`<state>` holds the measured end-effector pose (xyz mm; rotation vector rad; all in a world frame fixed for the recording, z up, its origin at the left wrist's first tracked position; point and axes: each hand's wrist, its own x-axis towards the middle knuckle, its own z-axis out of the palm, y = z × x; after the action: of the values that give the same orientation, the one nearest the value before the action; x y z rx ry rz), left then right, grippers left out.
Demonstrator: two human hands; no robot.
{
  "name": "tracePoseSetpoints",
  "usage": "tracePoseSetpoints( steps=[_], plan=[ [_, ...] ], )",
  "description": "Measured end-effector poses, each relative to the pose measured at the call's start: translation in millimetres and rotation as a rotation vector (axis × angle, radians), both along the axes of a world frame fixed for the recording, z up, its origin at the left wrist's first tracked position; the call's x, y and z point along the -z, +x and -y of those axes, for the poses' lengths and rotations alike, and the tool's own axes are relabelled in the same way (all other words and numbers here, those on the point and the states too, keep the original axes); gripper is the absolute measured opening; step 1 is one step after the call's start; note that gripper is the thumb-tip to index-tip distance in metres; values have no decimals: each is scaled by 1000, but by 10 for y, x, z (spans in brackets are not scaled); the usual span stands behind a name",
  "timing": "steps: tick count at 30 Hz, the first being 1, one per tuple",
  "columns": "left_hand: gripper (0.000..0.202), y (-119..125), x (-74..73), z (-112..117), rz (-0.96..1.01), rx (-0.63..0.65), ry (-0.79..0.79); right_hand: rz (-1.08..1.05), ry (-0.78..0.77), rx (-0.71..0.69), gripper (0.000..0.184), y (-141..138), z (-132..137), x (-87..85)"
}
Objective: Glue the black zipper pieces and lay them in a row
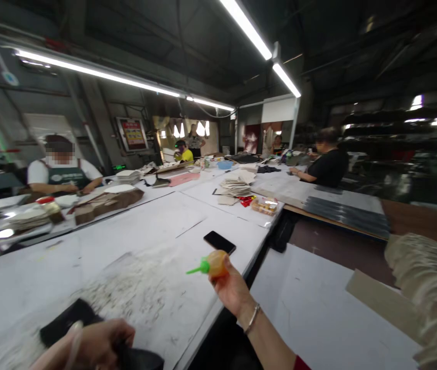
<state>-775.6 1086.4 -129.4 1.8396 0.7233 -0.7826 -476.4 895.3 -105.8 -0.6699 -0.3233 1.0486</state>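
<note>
My right hand (232, 288) is closed around a small squeeze bottle (217, 263) with an orange body and a green pointed nozzle. The bottle is tilted on its side above the white table, its nozzle toward the left. Low in the view, my left hand (105, 341) is blurred, with its fingers curled on a dark piece of material (141, 358). Another black piece (70, 319) shows just beyond the left wrist; whether the two are joined I cannot tell. A phone (219, 241) lies on the table behind the bottle.
Dried residue (137, 282) marks the white tabletop (157, 216). Farther back are stacked pale pieces (234, 187) and a clear plastic box (265, 206). A gap runs along the table's right edge. At right stands a pile of beige sheets (430, 293). Several people work around the tables.
</note>
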Motion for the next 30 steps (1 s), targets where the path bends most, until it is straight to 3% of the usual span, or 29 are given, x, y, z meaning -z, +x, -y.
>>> tracePoseSetpoints(
  steps=[2, 5, 9, 16, 22, 30],
  plan=[
    [49, 49, -165, 47, 14, -77, -76, -44, 1, -71, 50, -74, -11, -47],
    [51, 92, -400, 48, 66, -74, -128, -100, 46, -216, 45, -182, -44, -137],
    [52, 91, -560, 4, 62, -89, -131, -62, 13, -353, 41, -322, -151, -200],
    [49, 76, -468, -11, 119, -20, -193, 98, -5, -347, 38, -566, -408, -271],
    [49, 39, -352, -58, 142, -46, -249, 273, -3, -318, 63, -737, -539, -352],
    [47, 39, -410, -57, 169, -22, -302, 616, 91, -343, 70, -791, -676, -364]
  ],
)
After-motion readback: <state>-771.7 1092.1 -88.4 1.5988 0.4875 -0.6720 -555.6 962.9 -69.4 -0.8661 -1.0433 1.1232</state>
